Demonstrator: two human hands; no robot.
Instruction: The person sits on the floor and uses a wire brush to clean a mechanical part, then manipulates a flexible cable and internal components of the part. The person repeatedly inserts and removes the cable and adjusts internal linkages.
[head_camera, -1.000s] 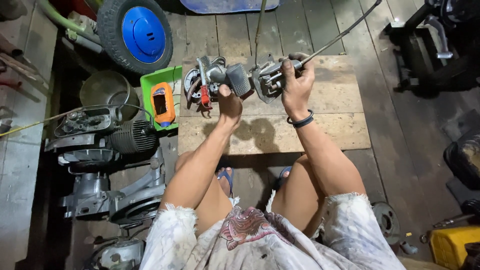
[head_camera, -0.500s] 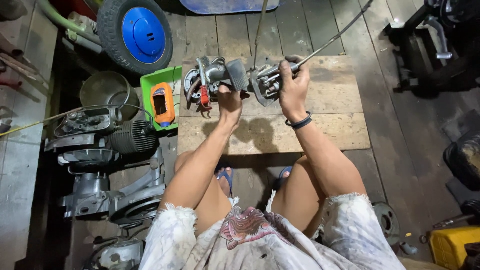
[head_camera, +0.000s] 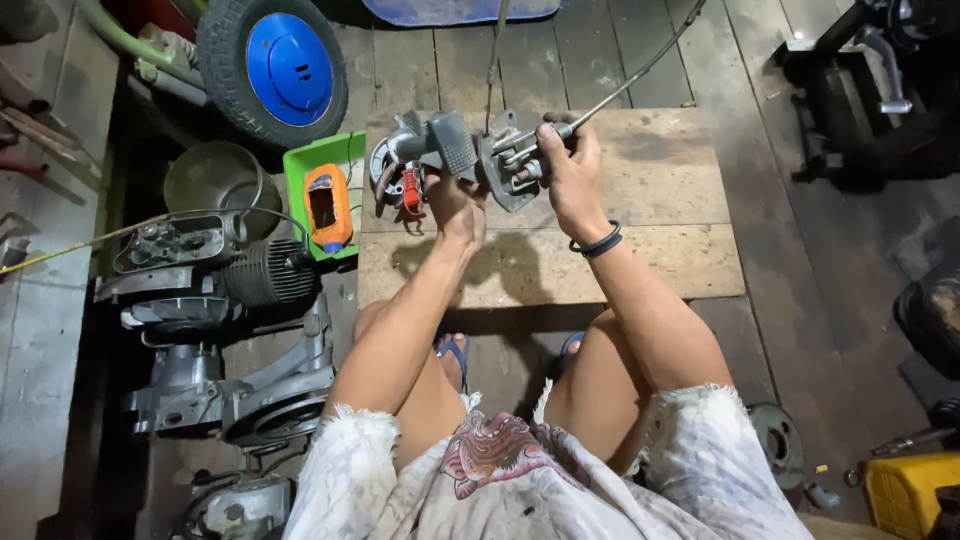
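Head view: you sit on a plank floor with both arms stretched forward, holding a grey metal engine assembly (head_camera: 455, 160) in the air above the far edge of the low wooden worktop (head_camera: 640, 255). Your left hand (head_camera: 452, 205) grips the assembly from below, near its red-tipped clutch end (head_camera: 400, 185), fingers wrapped shut around the casting. Your right hand (head_camera: 565, 165) is clamped on the plate-like right end, where a thin steel cable (head_camera: 640, 70) runs up and away toward the far right corner of the worktop and beyond.

The assembly looks like cast metal: judge it dense for its size, rigid, with hard edges and probably an oily film, so it may slip if pinched lightly. The sound places to hold appear to be the thick body under the finned block and the flat plate, as you do now; the cable is springy and no handle.

Left of the worktop, a green tray (head_camera: 318, 160) holding an orange device (head_camera: 328, 205) sits just beside its left edge, with a blue-hubbed wheel (head_camera: 275, 60) beyond and a stripped small engine (head_camera: 220, 280) lying on the floor. A yellow box (head_camera: 910, 490) shows at the lower right.
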